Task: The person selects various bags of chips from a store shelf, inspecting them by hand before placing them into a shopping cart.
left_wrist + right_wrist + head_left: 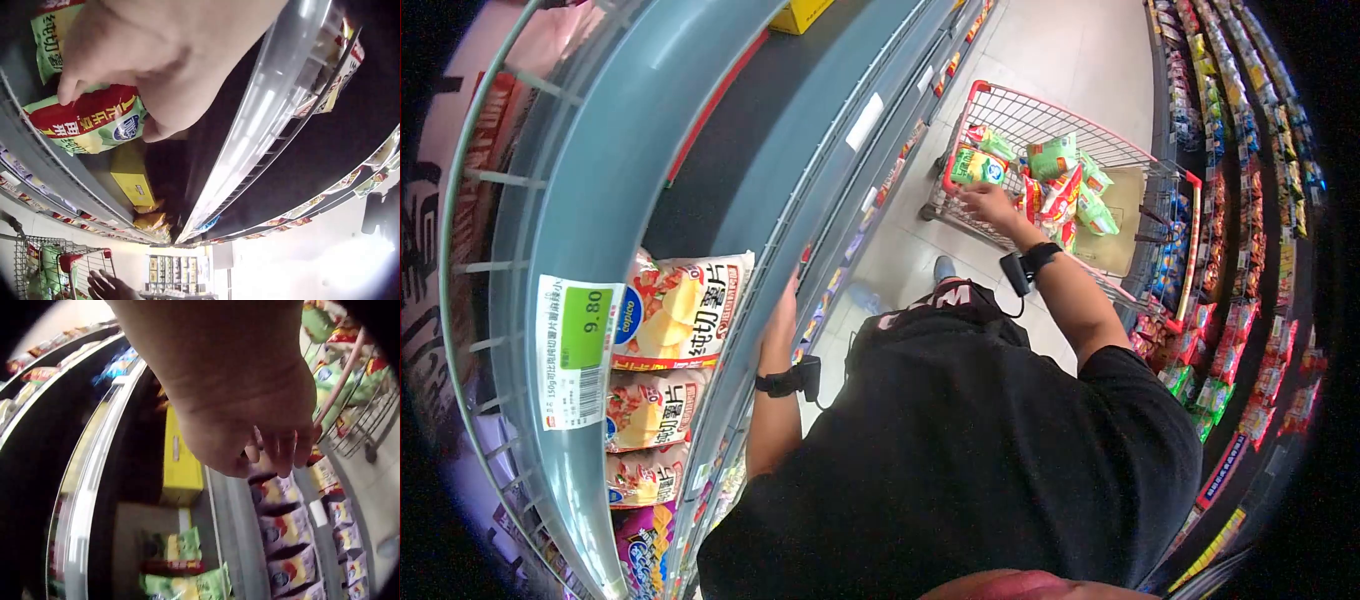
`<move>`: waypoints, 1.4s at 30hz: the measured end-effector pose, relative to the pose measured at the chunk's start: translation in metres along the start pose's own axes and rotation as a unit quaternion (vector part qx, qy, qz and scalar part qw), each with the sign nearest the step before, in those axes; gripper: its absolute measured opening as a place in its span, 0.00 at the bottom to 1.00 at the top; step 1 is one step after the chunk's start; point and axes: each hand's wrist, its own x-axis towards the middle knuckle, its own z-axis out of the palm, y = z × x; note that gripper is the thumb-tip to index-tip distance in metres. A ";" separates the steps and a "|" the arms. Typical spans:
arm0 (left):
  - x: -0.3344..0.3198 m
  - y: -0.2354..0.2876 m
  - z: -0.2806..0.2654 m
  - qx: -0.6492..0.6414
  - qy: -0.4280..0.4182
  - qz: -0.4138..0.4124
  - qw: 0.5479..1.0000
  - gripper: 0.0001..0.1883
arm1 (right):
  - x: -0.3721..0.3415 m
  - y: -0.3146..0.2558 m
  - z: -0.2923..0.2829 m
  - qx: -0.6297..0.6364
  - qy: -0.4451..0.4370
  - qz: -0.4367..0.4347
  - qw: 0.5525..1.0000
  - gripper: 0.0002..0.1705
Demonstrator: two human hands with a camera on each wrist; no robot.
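In the left wrist view my left hand grips a green potato chip bag with a red band, thumb at its right edge and a finger over its top. Another green chip bag stands behind it. In the head view the left hand reaches in past the shelf's edge, its fingertips hidden. My right hand hangs by the side of a shopping cart, fingers loosely bent and holding nothing. Inside the cart lie several green chip bags and red bags.
Red-and-white chip bags stand in a row on the shelf behind a 9.80 price tag. A yellow box sits deeper on the shelf. Purple bags fill the lower shelf. Across the aisle run more snack shelves.
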 end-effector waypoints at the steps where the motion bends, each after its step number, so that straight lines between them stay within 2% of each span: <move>1: -0.003 0.005 0.004 -0.008 -0.022 -0.002 1.000 0.34 | 0.008 0.014 -0.027 -0.006 0.029 0.028 0.999 0.11; 2: -0.008 0.010 0.010 -0.016 -0.044 -0.004 0.999 0.34 | 0.009 0.025 -0.051 -0.004 0.051 0.037 0.998 0.10; 3: -0.015 0.019 0.019 0.009 -0.054 0.004 0.998 0.34 | 0.031 0.053 -0.085 -0.084 0.067 0.004 0.994 0.11; 4: -0.019 0.022 0.027 0.020 -0.071 0.010 0.997 0.34 | 0.022 0.050 -0.108 -0.035 0.040 0.071 0.996 0.11; 6: -0.024 0.025 0.040 0.042 -0.099 0.026 0.994 0.34 | 0.019 0.049 -0.146 -0.033 0.079 0.130 0.988 0.13; 8: -0.025 0.015 0.055 0.074 -0.123 0.036 0.989 0.31 | 0.043 0.075 -0.197 -0.044 0.105 0.106 0.988 0.14; 11: -0.047 0.033 0.095 0.095 -0.172 0.042 0.980 0.28 | 0.054 0.072 -0.238 -0.071 0.134 0.093 0.984 0.14; 12: -0.050 0.033 0.104 0.110 -0.188 0.063 0.974 0.27 | 0.065 0.075 -0.248 -0.153 0.136 0.086 0.975 0.14; 13: -0.061 0.045 0.123 0.095 -0.185 0.073 0.975 0.27 | 0.100 0.112 -0.276 -0.185 0.096 0.022 0.978 0.16; 14: -0.075 0.064 0.142 0.080 -0.178 0.085 0.977 0.26 | 0.119 0.136 -0.298 -0.134 0.016 0.030 0.990 0.20; 15: -0.084 0.075 0.161 0.018 -0.179 0.118 0.977 0.24 | 0.126 0.146 -0.300 -0.284 0.023 0.002 0.959 0.25; 18: -0.113 0.121 0.208 0.029 -0.178 0.231 0.956 0.23 | 0.105 0.113 -0.281 -0.255 -0.067 0.152 0.953 0.31; 19: -0.127 0.140 0.222 0.050 -0.167 0.261 0.950 0.25 | 0.104 0.117 -0.278 -0.198 -0.078 0.139 0.967 0.30; 20: -0.141 0.161 0.235 0.073 -0.160 0.292 0.940 0.28 | 0.129 0.141 -0.288 -0.234 -0.106 0.121 0.959 0.28; 21: -0.156 0.178 0.246 0.079 -0.156 0.333 0.927 0.29 | 0.143 0.157 -0.295 -0.245 -0.126 0.067 0.959 0.24; 22: -0.171 0.194 0.255 0.087 -0.156 0.374 0.910 0.31 | 0.159 0.166 -0.298 -0.289 -0.126 0.042 0.948 0.16; 24: -0.203 0.223 0.270 0.064 -0.156 0.453 0.875 0.41 | 0.179 0.175 -0.308 -0.172 -0.209 0.095 0.958 0.11; 25: -0.214 0.233 0.277 0.012 -0.184 0.520 0.834 0.47 | 0.179 0.167 -0.307 -0.164 -0.221 0.107 0.956 0.11; 28: -0.250 0.246 0.285 -0.042 -0.204 0.607 0.767 0.47 | 0.170 0.147 -0.297 -0.221 -0.216 0.089 0.947 0.12; 35: -0.307 0.236 0.251 -0.057 -0.155 0.686 0.708 0.48 | 0.155 0.130 -0.265 -0.307 -0.216 -0.058 0.925 0.15; 39: -0.330 0.225 0.212 -0.043 -0.122 0.697 0.705 0.48 | 0.154 0.127 -0.240 -0.266 -0.176 -0.069 0.945 0.17; 42: -0.349 0.205 0.191 -0.044 -0.098 0.688 0.718 0.48 | 0.140 0.146 -0.268 -0.199 -0.146 -0.068 0.967 0.18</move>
